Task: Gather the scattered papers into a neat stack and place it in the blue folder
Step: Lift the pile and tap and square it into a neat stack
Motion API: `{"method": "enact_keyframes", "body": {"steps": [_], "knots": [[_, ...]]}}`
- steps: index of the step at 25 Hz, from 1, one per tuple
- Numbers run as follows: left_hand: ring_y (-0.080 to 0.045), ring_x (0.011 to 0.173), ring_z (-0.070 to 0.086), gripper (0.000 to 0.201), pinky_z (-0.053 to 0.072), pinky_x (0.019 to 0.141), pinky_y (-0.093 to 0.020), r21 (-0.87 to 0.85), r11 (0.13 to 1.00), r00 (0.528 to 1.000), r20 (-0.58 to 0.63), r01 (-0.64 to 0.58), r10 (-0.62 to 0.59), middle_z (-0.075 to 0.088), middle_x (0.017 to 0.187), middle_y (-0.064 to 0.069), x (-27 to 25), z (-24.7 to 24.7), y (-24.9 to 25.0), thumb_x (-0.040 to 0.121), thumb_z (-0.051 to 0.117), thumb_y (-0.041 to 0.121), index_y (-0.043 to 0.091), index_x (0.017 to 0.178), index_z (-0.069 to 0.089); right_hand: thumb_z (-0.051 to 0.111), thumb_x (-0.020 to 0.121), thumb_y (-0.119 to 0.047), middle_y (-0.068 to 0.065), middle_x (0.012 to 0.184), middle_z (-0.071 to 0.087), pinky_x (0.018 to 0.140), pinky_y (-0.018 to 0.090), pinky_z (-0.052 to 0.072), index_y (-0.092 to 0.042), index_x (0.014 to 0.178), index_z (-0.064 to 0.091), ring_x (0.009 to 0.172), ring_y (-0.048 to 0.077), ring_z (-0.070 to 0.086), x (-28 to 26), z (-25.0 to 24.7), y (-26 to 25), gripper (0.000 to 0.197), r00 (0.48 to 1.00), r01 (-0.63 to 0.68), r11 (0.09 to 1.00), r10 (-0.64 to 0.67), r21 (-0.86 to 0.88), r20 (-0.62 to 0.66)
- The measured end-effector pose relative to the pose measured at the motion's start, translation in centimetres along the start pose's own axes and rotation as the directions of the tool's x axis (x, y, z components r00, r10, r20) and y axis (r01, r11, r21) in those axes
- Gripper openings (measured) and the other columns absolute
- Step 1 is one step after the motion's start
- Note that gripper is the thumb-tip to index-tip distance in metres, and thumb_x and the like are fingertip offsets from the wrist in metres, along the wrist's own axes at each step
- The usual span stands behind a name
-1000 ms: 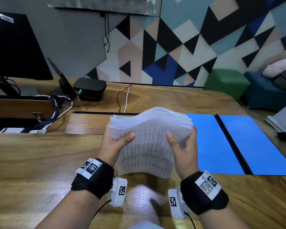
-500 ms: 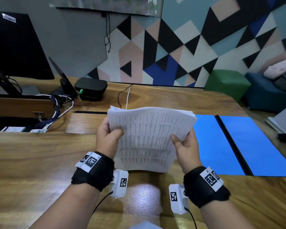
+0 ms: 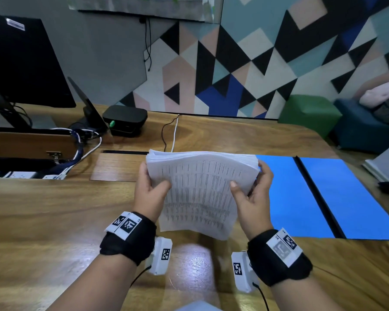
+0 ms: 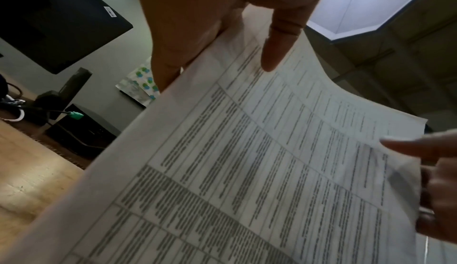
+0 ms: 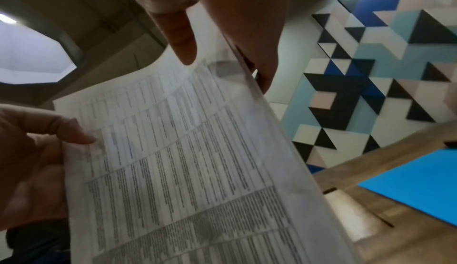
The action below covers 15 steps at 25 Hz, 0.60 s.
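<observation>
A wooden worktop (image 3: pixel 54 221) stands before a wall (image 3: pixel 267 63) of coloured triangles; green stool (image 3: pixel 308 115) and blue seat (image 3: pixel 364 131) at right.

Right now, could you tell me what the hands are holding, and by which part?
Both hold the paper stack above the table: the left hand grips its left edge, the right hand its right edge, thumbs on the printed face.

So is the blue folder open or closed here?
Open. The blue folder lies spread flat on the desk, both panels showing either side of its black spine, nothing on them.
</observation>
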<state>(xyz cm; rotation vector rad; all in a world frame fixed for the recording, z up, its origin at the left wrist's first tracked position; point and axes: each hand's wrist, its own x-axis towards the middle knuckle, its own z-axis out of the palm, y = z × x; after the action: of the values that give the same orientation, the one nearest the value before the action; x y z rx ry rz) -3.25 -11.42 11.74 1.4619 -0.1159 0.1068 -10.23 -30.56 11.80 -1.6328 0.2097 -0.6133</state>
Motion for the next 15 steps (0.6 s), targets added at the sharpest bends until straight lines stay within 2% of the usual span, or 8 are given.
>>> {"method": "enact_keyframes", "body": {"steps": [1,3,4,6,7,9,12,15], "knots": [[0.009,0.078,0.058,0.053,0.051,0.070,-0.027,0.012,1.000,1.000,-0.002,-0.023,0.023,0.057,0.094,0.008,-0.2,0.1,0.1,0.068,0.053,0.000,0.020,0.116,0.046,0.063,0.084,-0.015,-0.001,0.135,0.044,0.103,0.030,0.041,-0.051,0.133,0.022,0.125,0.007,0.047,-0.1,0.0,-0.3,0.073,0.997,0.077,0.995,-0.078,-0.065,-0.004],[0.001,0.091,0.056,0.073,0.053,0.082,-0.030,0.041,0.994,0.995,0.004,-0.100,0.100,0.053,0.107,0.003,-0.5,0.2,0.3,0.074,0.052,-0.010,0.029,0.132,0.034,0.063,0.086,-0.017,0.001,0.142,0.033,0.110,0.019,0.029,-0.058,0.134,0.018,0.133,0.010,0.035,-0.2,0.1,-1.0,0.078,0.975,0.221,0.939,-0.217,-0.264,0.044],[-0.007,0.101,0.056,0.080,0.052,0.087,-0.031,0.062,0.987,0.989,0.010,-0.145,0.145,0.050,0.117,-0.001,-0.7,0.1,0.6,0.075,0.051,-0.014,0.037,0.134,0.031,0.062,0.087,-0.018,0.002,0.140,0.032,0.108,0.012,0.027,-0.058,0.133,0.024,0.131,0.009,0.035,-0.2,0.2,-1.2,0.071,0.966,0.257,0.905,-0.248,-0.340,0.072],[-0.025,0.111,0.053,0.079,0.052,0.089,-0.043,0.119,0.966,0.974,0.026,-0.228,0.226,0.047,0.127,-0.002,-0.7,-0.1,0.9,0.075,0.051,-0.014,0.045,0.125,0.037,0.061,0.088,-0.022,0.005,0.138,0.032,0.105,0.011,0.030,-0.055,0.125,0.038,0.128,0.011,0.037,-0.2,0.4,-1.5,0.054,0.969,0.248,0.895,-0.235,-0.370,0.081],[-0.025,0.107,0.054,0.073,0.052,0.084,-0.045,0.145,0.957,0.968,0.034,-0.252,0.249,0.049,0.124,0.004,-0.5,-0.2,0.9,0.075,0.052,-0.012,0.045,0.119,0.041,0.061,0.087,-0.023,0.006,0.137,0.033,0.103,0.010,0.030,-0.053,0.121,0.042,0.127,0.011,0.038,-0.2,0.5,-1.5,0.049,0.970,0.243,0.900,-0.232,-0.361,0.073],[-0.016,0.094,0.056,0.063,0.052,0.072,-0.040,0.175,0.951,0.967,0.030,-0.254,0.253,0.053,0.111,0.016,-0.3,-0.4,0.9,0.077,0.052,-0.010,0.044,0.107,0.044,0.060,0.087,-0.020,0.006,0.131,0.038,0.096,-0.001,0.025,-0.046,0.117,0.045,0.121,0.004,0.041,-0.1,0.4,-1.3,0.042,0.965,0.257,0.896,-0.255,-0.363,0.055],[-0.005,0.081,0.057,0.056,0.050,0.064,-0.035,0.163,0.948,0.961,0.004,-0.274,0.277,0.057,0.110,0.012,0.1,-0.7,1.3,0.078,0.053,-0.008,0.042,0.099,0.042,0.059,0.088,-0.012,0.001,0.120,0.045,0.093,-0.004,0.024,-0.037,0.115,0.046,0.113,-0.010,0.039,0.2,0.3,-1.2,0.039,0.960,0.270,0.894,-0.277,-0.357,0.032],[-0.002,0.074,0.060,0.052,0.051,0.059,-0.032,0.116,0.958,0.964,-0.005,-0.262,0.265,0.057,0.107,0.011,0.2,-0.8,1.2,0.083,0.054,-0.008,0.039,0.099,0.039,0.057,0.089,-0.011,-0.008,0.117,0.045,0.094,0.000,0.028,-0.036,0.117,0.042,0.113,-0.010,0.041,0.1,0.4,-1.2,0.040,0.957,0.273,0.901,-0.289,-0.337,0.003]]}}
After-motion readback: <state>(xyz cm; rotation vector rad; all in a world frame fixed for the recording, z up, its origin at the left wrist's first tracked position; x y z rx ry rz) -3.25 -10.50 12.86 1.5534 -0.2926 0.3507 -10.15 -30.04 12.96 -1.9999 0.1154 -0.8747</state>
